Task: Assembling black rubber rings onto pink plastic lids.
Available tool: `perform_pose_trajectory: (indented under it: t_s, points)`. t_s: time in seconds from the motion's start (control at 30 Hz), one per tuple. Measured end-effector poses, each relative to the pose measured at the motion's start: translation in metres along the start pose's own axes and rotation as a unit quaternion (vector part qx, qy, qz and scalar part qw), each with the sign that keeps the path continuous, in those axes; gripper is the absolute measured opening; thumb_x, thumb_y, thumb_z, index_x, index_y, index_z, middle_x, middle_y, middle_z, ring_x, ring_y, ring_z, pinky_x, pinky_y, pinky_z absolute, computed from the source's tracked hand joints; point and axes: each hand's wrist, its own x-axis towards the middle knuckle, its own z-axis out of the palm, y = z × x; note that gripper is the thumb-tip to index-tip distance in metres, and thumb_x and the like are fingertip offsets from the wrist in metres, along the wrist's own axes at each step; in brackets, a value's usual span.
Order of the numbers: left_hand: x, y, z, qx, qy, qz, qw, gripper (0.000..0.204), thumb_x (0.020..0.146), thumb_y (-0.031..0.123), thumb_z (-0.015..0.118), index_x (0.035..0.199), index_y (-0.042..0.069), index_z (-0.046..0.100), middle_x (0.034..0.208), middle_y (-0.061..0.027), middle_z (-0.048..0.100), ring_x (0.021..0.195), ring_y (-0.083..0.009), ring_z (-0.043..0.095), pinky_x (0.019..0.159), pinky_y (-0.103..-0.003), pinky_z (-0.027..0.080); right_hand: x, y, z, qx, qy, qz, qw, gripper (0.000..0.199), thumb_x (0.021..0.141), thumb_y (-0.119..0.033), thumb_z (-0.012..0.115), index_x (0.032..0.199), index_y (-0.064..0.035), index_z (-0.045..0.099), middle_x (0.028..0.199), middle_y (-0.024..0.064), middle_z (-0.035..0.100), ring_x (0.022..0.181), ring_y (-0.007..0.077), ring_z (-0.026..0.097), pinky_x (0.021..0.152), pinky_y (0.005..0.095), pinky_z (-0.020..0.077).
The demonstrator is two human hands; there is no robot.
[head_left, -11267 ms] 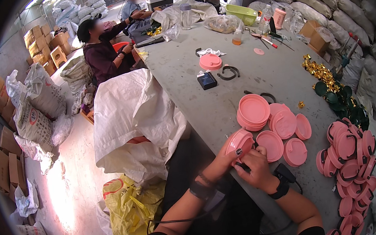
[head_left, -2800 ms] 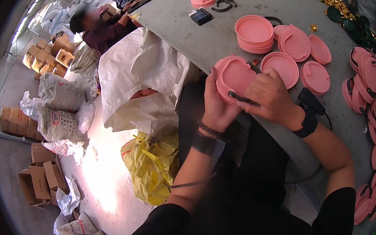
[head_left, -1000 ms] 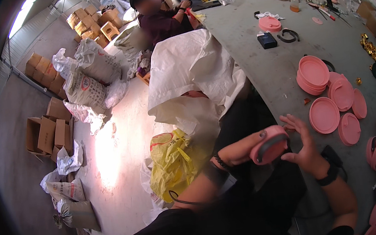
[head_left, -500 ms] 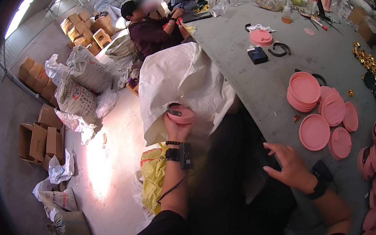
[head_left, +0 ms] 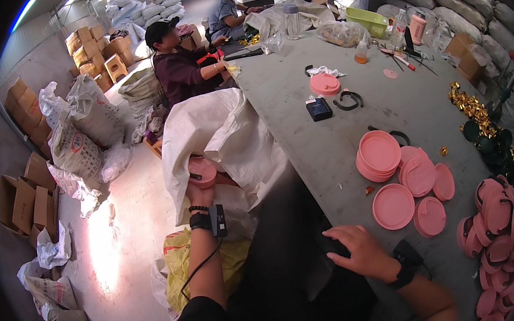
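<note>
Off the left edge of the long grey worktop, the person's left hand holds a round pink plastic lid with a black strap, its fingers partly hidden by it, at a white woven sack. The right hand, fingers spread wide and holding nothing, hovers by the worktop's left edge. Strapped pink lids heap along the worktop's right side.

One held pink lid, three co-workers
</note>
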Motion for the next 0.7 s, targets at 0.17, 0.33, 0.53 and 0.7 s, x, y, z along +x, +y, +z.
perform_pose_trajectory:
  t_s: [0.17,0.33,0.53,0.7]
  points:
    - [0.009,0.022,0.003,0.085,0.101,0.144,0.981,0.044,0.095,0.038,0.044,0.125,0.008,0.053,0.125,-0.0104,0.058,0.118,-0.0278,0.052,0.101,-0.042,0.041,0.004,-0.004,0.003,0.001,-0.009,-0.021,1.000,0.040,0.084,-0.024,0.066,0.119,-0.0082,0.056,0.115,0.0104,0.060,0.110,0.0261,0.056,0.093,0.0384,0.0392]
    - [0.006,0.019,-0.010,0.162,0.097,0.163,0.968,0.044,0.095,0.038,0.045,0.125,0.007,0.053,0.126,-0.0109,0.057,0.119,-0.0282,0.051,0.101,-0.042,0.040,0.005,-0.003,0.006,0.000,-0.007,-0.019,1.000,0.036,0.082,-0.023,0.067,0.113,-0.0087,0.059,0.112,0.0088,0.060,0.107,0.0260,0.056,0.089,0.0381,0.0395]
    - [-0.025,0.028,-0.058,0.283,0.099,0.177,0.937,0.045,0.095,0.038,0.045,0.126,0.007,0.053,0.127,-0.0116,0.056,0.119,-0.0287,0.051,0.102,-0.042,0.039,0.004,0.000,0.006,0.008,-0.004,-0.018,1.000,0.031,0.081,-0.022,0.068,0.108,-0.0083,0.062,0.111,0.0077,0.061,0.105,0.0253,0.057,0.089,0.0381,0.0382]
    - [-0.013,0.049,-0.064,0.396,0.111,0.186,0.892,0.045,0.095,0.038,0.045,0.126,0.007,0.053,0.128,-0.0121,0.056,0.120,-0.0291,0.050,0.103,-0.042,0.038,0.007,-0.002,0.005,0.000,-0.009,-0.016,1.000,0.028,0.080,-0.021,0.068,0.104,-0.0085,0.064,0.108,0.0068,0.061,0.101,0.0250,0.057,0.089,0.0378,0.0379]
